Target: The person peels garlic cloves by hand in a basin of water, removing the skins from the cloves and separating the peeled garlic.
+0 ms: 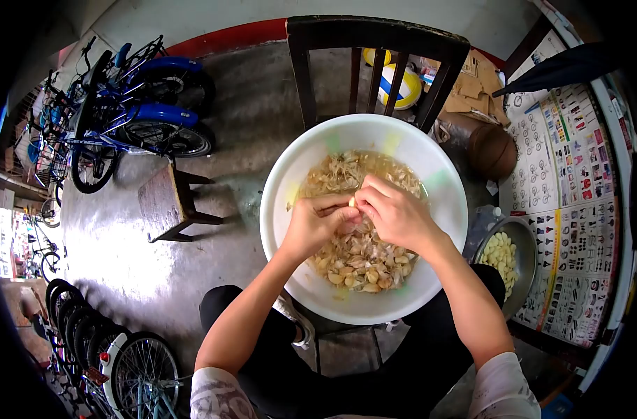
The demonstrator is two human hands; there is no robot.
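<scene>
Both hands meet over a large white basin (276, 251) that stands in front of me. A garlic clove (352, 202) is pinched between my left hand (313, 222) and my right hand (395, 215), with the fingers of both closed on it. Below them, unpeeled garlic cloves (367, 269) are heaped in the near part of the basin. Loose garlic skins (339, 171) float in brownish water at its far side. To my right, a metal bowl (531, 262) holds many pale peeled cloves (500, 258).
Behind the basin is a dark wooden chair (374, 31). A small wooden stool (166, 202) stands left on the concrete floor, near blue bicycles (158, 115). At right are a basketball (500, 150), a volleyball (402, 87), cardboard (476, 87) and a printed chart (577, 174).
</scene>
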